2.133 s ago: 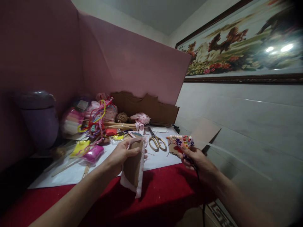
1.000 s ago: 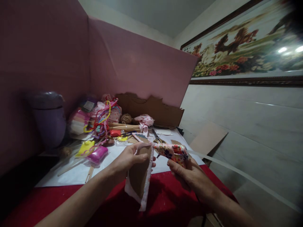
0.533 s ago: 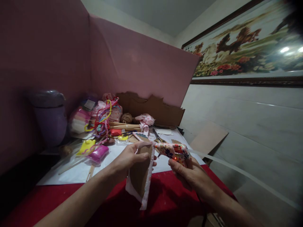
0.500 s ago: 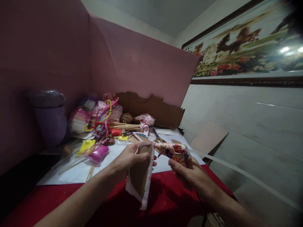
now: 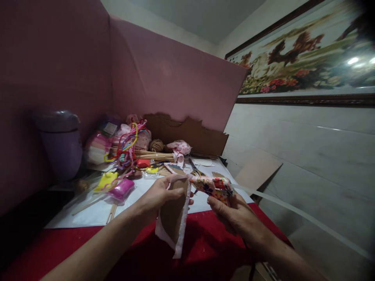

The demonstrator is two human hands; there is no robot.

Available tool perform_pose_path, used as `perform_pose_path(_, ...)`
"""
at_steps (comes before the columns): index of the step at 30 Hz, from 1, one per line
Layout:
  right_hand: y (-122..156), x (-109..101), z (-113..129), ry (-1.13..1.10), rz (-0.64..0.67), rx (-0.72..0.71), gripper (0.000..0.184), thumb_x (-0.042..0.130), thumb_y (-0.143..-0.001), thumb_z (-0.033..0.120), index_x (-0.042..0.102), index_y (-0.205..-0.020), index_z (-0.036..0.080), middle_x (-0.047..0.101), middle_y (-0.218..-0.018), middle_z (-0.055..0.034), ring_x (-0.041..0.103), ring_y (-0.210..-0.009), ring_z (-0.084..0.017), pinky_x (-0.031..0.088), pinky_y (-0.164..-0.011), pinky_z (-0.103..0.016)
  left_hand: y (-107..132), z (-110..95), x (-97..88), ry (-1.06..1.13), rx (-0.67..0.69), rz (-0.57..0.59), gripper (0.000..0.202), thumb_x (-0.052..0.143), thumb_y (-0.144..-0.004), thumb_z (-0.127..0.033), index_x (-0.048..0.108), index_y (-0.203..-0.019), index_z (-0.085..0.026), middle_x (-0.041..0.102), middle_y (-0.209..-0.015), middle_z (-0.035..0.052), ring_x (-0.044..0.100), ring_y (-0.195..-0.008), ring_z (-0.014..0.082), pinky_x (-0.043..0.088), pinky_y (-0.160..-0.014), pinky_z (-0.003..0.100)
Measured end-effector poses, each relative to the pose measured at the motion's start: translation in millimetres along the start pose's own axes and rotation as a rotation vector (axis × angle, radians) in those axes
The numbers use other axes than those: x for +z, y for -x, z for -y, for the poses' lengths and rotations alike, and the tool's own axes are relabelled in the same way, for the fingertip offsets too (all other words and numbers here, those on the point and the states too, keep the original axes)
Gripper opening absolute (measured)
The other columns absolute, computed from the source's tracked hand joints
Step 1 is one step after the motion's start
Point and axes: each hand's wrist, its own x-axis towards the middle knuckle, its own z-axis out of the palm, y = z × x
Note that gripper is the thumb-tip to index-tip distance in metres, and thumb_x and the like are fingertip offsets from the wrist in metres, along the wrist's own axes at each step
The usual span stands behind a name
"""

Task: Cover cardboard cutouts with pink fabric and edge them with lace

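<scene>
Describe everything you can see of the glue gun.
The glue gun is covered in a bright floral pattern, white with red, orange and dark purple; its body looks like plastic. It lies roughly level above the table, nozzle toward the cardboard piece, at its cloth-covered upper edge; whether they touch is unclear. The right hand grips the handle, hiding much of it. A long pale stick runs from its rear. A dark cord hangs below; its join is hidden.
</scene>
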Motion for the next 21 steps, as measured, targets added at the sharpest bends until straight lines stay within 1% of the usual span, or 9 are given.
perform_pose_path(3, 0.3, 0.7, 0.0, 0.001, -0.004, 0.006, 0.036, 0.061, -0.074, 0.053, 0.055, -0.079, 0.018, 0.043, -0.054, 0.0057, 0.032, -0.041, -0.007, 0.028, -0.041, -0.022, -0.7, -0.4, 0.0, -0.002, -0.003, -0.003, 0.048, 0.069, -0.07, -0.019, 0.055, -0.116, -0.02, 0.066, -0.089, 0.0078, 0.067, -0.076, 0.0244, 0.049, -0.069, 0.034)
perform_pose_path(7, -1.2, -1.3, -4.0, 0.037, -0.006, 0.015, 0.038, 0.058, -0.075, 0.054, 0.047, -0.067, 0.019, 0.037, -0.05, 0.0064, 0.029, -0.041, -0.006, 0.023, -0.037, -0.021, -0.5, -1.0, 0.2, -0.01, -0.005, 0.003, 0.048, 0.069, -0.07, -0.02, 0.055, -0.116, -0.02, 0.067, -0.093, 0.0098, 0.067, -0.078, 0.0254, 0.049, -0.071, 0.038)
perform_pose_path(11, -2.5, -3.5, -4.9, 0.08, -0.014, 0.003, 0.041, 0.056, -0.076, 0.054, 0.042, -0.062, 0.02, 0.037, -0.049, 0.0062, 0.03, -0.041, -0.006, 0.024, -0.037, -0.021, 0.2, -1.1, 1.1, -0.008, -0.012, -0.014, 0.049, 0.07, -0.068, -0.02, 0.056, -0.114, -0.019, 0.067, -0.091, 0.0102, 0.066, -0.076, 0.0252, 0.049, -0.069, 0.037)
perform_pose_path(17, -2.5, -2.6, -4.5, 0.071, -0.019, 0.021, 0.043, 0.058, -0.074, 0.057, 0.041, -0.06, 0.02, 0.037, -0.049, 0.0066, 0.029, -0.041, -0.007, 0.023, -0.037, -0.021, -0.1, -1.5, 0.7, 0.011, -0.022, -0.013, 0.052, 0.072, -0.067, -0.022, 0.056, -0.116, -0.02, 0.067, -0.094, 0.0114, 0.066, -0.077, 0.0253, 0.049, -0.07, 0.037)
perform_pose_path(21, -1.2, -0.5, -3.9, 0.044, -0.036, 0.02, 0.039, 0.06, -0.073, 0.055, 0.047, -0.065, 0.019, 0.038, -0.05, 0.0066, 0.03, -0.042, -0.007, 0.024, -0.038, -0.021, 0.1, -2.3, 0.6, 0.014, -0.03, -0.004, 0.052, 0.071, -0.067, -0.021, 0.055, -0.117, -0.02, 0.067, -0.094, 0.011, 0.066, -0.077, 0.0246, 0.049, -0.071, 0.036)
